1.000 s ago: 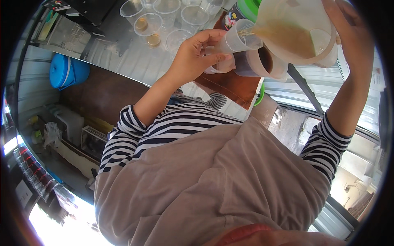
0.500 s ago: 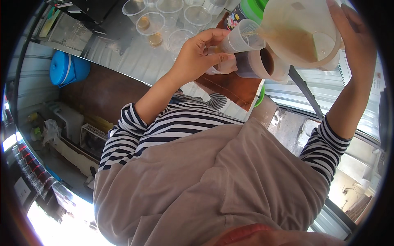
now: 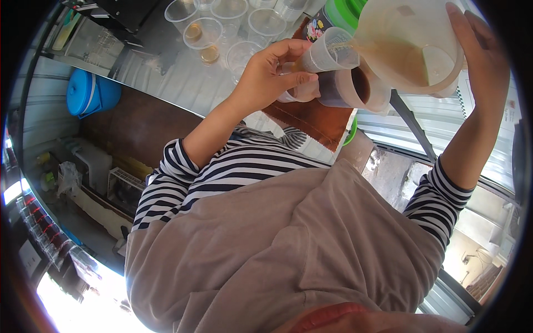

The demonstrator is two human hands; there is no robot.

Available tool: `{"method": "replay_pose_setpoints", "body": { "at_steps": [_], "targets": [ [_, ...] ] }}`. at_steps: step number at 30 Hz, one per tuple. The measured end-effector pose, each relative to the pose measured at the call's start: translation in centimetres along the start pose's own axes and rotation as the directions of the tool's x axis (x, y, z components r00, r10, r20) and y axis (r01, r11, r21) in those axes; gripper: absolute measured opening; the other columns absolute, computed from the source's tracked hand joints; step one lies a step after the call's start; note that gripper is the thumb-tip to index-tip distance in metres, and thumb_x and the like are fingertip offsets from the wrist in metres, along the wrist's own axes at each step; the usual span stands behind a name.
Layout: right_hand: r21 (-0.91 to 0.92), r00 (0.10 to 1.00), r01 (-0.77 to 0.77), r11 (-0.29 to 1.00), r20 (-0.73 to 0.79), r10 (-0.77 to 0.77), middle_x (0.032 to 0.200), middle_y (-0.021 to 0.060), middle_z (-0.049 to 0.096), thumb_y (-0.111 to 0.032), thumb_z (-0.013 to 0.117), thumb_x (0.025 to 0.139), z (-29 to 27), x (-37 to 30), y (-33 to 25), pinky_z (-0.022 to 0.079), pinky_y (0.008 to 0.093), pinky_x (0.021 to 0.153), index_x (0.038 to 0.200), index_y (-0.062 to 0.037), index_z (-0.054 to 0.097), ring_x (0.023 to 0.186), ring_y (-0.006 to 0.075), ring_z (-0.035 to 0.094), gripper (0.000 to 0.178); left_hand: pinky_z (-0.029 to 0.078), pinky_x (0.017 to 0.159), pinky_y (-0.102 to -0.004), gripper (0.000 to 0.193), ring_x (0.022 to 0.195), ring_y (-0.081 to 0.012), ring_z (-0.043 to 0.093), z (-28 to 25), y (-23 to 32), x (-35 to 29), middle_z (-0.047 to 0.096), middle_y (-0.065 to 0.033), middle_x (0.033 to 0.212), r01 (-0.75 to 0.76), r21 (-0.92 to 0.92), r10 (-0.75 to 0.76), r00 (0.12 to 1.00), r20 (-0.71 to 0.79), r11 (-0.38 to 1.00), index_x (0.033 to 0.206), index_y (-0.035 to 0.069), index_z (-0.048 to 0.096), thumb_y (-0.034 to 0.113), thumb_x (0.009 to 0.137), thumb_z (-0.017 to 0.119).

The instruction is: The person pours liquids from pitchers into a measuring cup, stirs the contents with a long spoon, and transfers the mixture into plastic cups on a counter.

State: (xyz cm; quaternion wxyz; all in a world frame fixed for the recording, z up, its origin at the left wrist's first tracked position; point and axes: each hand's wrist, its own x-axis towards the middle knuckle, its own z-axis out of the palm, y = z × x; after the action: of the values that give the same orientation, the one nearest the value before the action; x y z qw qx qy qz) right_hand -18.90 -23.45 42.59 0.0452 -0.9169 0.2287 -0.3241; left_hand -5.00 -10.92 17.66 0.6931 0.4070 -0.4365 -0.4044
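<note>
My left hand (image 3: 277, 75) is closed around a small clear measuring cup (image 3: 327, 53). Tilted above it, a large translucent plastic pitcher (image 3: 383, 22) with brown liquid inside is in my right hand (image 3: 480, 47), whose fingers wrap its far side. The pitcher's lip meets the cup's mouth, and a thin stream of liquid runs into the cup. Just below the small cup is another translucent jug (image 3: 338, 89) of dark brown liquid. How this jug is supported is partly hidden behind my left hand.
Several clear plastic cups (image 3: 266, 22) stand on the metal counter (image 3: 166, 83); one cup (image 3: 202, 34) shows amber liquid near its bottom. A green-lidded container (image 3: 341, 14) is behind the pitcher. A brown cloth (image 3: 316, 122) lies at the counter's near edge. On the left is a blue lidded bucket (image 3: 91, 93).
The pitcher has shifted very slightly to the right. My left hand keeps the cup in nearly the same place while the liquid still flows.
</note>
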Motion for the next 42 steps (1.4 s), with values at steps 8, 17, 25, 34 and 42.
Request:
{"method": "replay_pose_setpoints", "body": {
  "at_steps": [8,17,25,34,42],
  "targets": [
    [-0.073,0.989,-0.147,0.986,-0.029,0.145,0.066,0.0000,0.047,-0.023,0.065,0.080,-0.6,-0.9,2.3,0.031,0.0248,0.057,0.073,-0.0041,0.050,0.061,0.0076,0.042,0.025,0.046,0.093,-0.0312,0.044,0.106,-0.0167,0.057,-0.1,-0.2,0.3,0.061,-0.0087,0.113,-0.007,-0.021,0.008,1.000,0.013,1.000,0.119,0.001,0.052,-0.008,0.078,0.066],
    [0.375,0.774,-0.478,0.794,-0.247,0.583,0.100,0.0090,0.065,-0.019,0.067,0.081,1.0,-4.6,6.3,0.047,0.0258,0.078,0.106,-0.0015,0.067,0.087,0.0154,0.061,0.030,0.046,0.094,-0.0313,0.045,0.106,-0.0167,0.057,0.4,-0.3,0.8,0.061,-0.0083,0.112,0.017,-0.019,-0.017,1.000,0.002,1.000,0.119,0.001,0.052,-0.009,0.077,0.066],
    [0.773,0.444,-0.325,0.545,-0.384,0.809,0.103,0.0162,0.060,-0.018,0.060,0.086,1.7,-12.4,11.5,0.051,0.0321,0.076,0.125,-0.0026,0.052,0.090,0.0212,0.061,0.043,0.051,0.081,-0.0259,0.044,0.093,-0.0133,0.061,-6.0,1.6,3.0,0.063,-0.0077,0.103,-0.083,0.313,0.123,0.987,-0.108,0.946,0.118,0.000,0.054,-0.008,0.077,0.067],
    [0.403,0.500,-0.543,0.737,-0.550,0.669,0.109,0.0127,0.062,-0.006,0.071,0.075,-0.9,-21.6,16.7,0.052,0.0286,0.077,0.127,-0.0060,0.050,0.090,0.0202,0.063,0.056,0.049,0.081,-0.0330,0.041,0.095,-0.0272,0.063,-18.8,3.8,5.6,0.065,-0.0133,0.102,0.048,0.953,0.229,0.966,-0.120,0.298,0.111,0.006,0.061,0.004,0.072,0.071],
    [0.708,0.262,-0.337,0.620,-0.562,0.784,0.108,0.0183,0.056,-0.020,0.056,0.088,-1.9,-21.7,15.1,0.050,0.0353,0.081,0.121,0.0020,0.055,0.098,0.0266,0.058,0.040,0.047,0.085,-0.0390,0.040,0.102,-0.0307,0.058,-21.0,3.3,5.9,0.061,-0.0110,0.109,0.042,0.998,0.139,0.989,-0.048,0.044,0.113,0.011,0.058,0.004,0.074,0.067]
  ]
}}
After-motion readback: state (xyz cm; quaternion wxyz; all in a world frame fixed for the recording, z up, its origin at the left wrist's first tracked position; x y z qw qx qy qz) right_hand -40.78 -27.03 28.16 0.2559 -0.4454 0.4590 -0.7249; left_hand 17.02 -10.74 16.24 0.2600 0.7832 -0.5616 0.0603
